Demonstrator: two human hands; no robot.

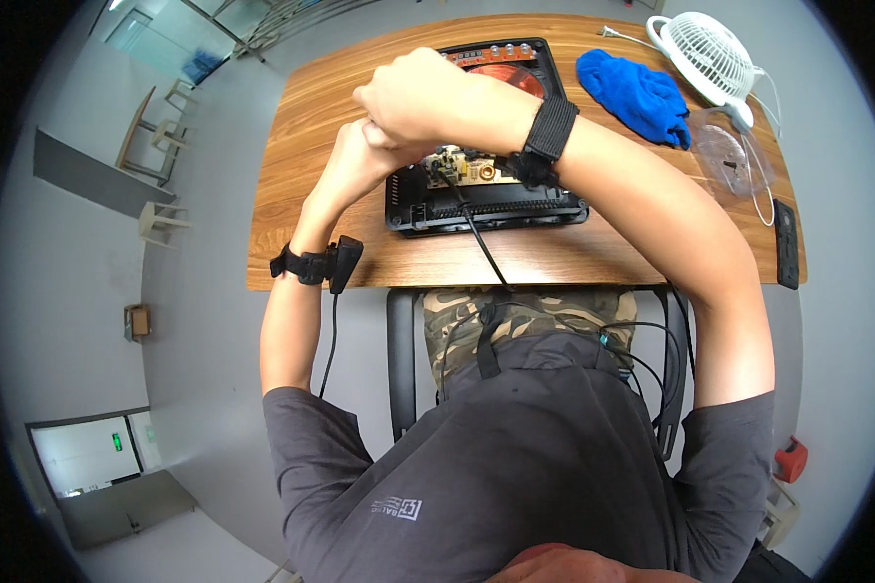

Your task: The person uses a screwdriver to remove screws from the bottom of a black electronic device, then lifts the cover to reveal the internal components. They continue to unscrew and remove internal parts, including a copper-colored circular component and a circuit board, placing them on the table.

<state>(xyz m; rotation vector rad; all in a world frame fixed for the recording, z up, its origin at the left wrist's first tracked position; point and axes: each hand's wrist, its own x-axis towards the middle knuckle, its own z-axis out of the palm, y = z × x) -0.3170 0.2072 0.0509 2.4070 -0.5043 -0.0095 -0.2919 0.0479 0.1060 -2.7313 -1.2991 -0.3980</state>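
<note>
- Has the opened black appliance (501,201) on the counter (311,97) at twelve o'clock — open face up, probably for easy reach to the copper coil (517,80) and circuit board (481,173).
- Taking the appliance's middle as clock centre, holds the right hand (418,92) toward ten, with the forearm slanting across from the right; shows fingers curled inward, but cannot tell grasping from mere clenching.
- Holds the left hand (353,160) near nine, overlapping the right in view, perhaps for steadying; shows fingers bent and mostly hidden — cannot tell of any grip.
- Has a black cable (478,233) running from the board toward six.
- Has a blue cloth (637,97) and white fan (705,58) between two and three, clear plastic (729,160) at three, a black strip (787,243) nearer four, presumably aside for elbow room.
</note>
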